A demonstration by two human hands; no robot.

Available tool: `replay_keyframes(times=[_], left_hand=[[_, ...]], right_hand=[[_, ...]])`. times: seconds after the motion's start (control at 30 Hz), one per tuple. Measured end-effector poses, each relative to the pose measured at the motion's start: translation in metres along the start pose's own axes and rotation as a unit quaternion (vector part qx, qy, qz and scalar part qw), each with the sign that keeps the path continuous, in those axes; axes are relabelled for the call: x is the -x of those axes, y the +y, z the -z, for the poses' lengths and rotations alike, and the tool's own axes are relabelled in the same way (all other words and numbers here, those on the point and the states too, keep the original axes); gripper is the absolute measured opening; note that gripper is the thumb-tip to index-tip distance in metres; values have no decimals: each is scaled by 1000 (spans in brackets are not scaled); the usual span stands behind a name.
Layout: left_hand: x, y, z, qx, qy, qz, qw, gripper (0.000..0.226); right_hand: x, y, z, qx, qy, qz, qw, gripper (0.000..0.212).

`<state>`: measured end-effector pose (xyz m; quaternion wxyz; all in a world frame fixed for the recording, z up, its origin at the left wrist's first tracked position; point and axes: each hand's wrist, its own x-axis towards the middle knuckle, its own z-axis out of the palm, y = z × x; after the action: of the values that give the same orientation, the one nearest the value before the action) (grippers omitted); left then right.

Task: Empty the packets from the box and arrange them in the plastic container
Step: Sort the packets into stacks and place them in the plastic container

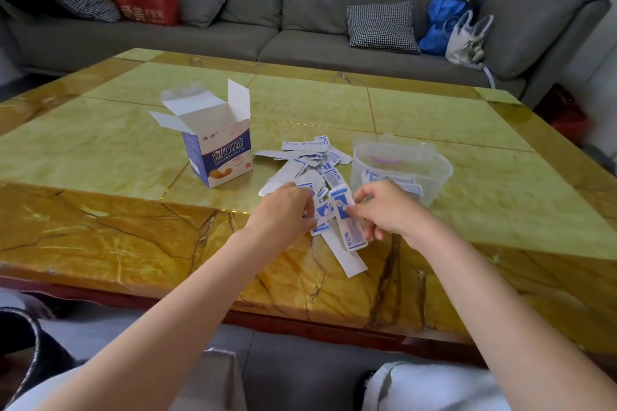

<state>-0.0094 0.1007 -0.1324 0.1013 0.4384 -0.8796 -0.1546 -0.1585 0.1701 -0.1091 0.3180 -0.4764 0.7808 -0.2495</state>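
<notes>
A blue and white box stands upright on the table with its top flaps open. Several white and blue packets lie scattered between the box and a clear plastic container, which holds a few packets. My left hand is closed on some packets at the near edge of the pile. My right hand pinches a small stack of packets held upright just in front of the container.
The yellow-green marble table has a brown border along its near edge. A grey sofa with cushions and bags runs behind the table. A long white paper strip lies under my hands.
</notes>
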Motion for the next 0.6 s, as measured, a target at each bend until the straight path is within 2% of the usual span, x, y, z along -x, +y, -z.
replay_keyframes(times=[0.13,0.2,0.33,0.43,0.5,0.57,0.6], left_hand=[[3,0,2,-45,16,21,999,40],[3,1,2,-45,16,27,999,39],[2,2,4,89,-2,70,994,31],[2,4,5,192,-30,93,977,23],[0,3,7,259,-43,96,960,20],[0,1,14,260,-3,68,963,16],[-1,-2,18,222,39,41,974,17]], right_hand=[[1,4,-4,-56,-18,-50,997,11],[0,3,-8,-102,-2,-50,994,16],[-4,-3,-20,-186,20,-36,982,14],[-5,-9,-29,-204,36,-10,978,14],[-7,-13,-32,-165,75,33,983,9],[-9,-17,-31,-124,135,91,979,7],[-9,-18,-28,-117,161,115,973,8]])
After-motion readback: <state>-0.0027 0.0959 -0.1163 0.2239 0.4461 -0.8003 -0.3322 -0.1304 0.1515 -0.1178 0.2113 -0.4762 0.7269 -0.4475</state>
